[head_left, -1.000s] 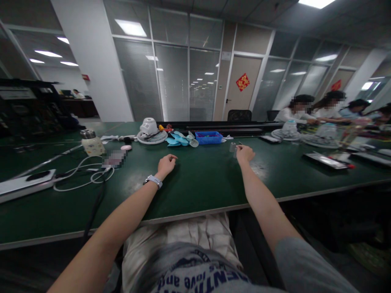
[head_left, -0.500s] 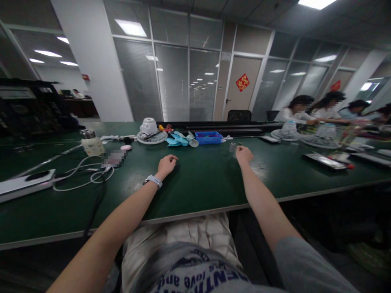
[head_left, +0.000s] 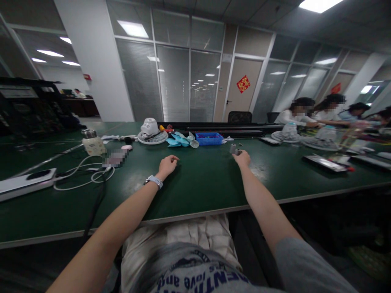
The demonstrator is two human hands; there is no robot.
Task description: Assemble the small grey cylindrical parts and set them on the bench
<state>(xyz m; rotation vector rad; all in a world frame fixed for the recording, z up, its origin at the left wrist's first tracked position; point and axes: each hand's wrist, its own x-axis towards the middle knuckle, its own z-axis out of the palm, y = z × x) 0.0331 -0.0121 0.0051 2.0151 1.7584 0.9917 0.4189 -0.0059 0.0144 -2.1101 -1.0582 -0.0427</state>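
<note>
The right hand [head_left: 243, 158] is clamped on 1 small grey part [head_left: 238, 151], near 1 grey cylinder [head_left: 233, 148]. The left hand [head_left: 168, 165] rests on the green table [head_left: 201, 179], fingers loosely apart.

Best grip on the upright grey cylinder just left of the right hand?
Probably its upper side wall, coming from the left: the grey cylinder stands on end, while the right hand and a second grey piece crowd its right side.

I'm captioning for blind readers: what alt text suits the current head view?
A person's right hand holds a small gray part at a green table; the left hand curls loosely. Beyond lie blue fan blades and a blue tray.
</note>
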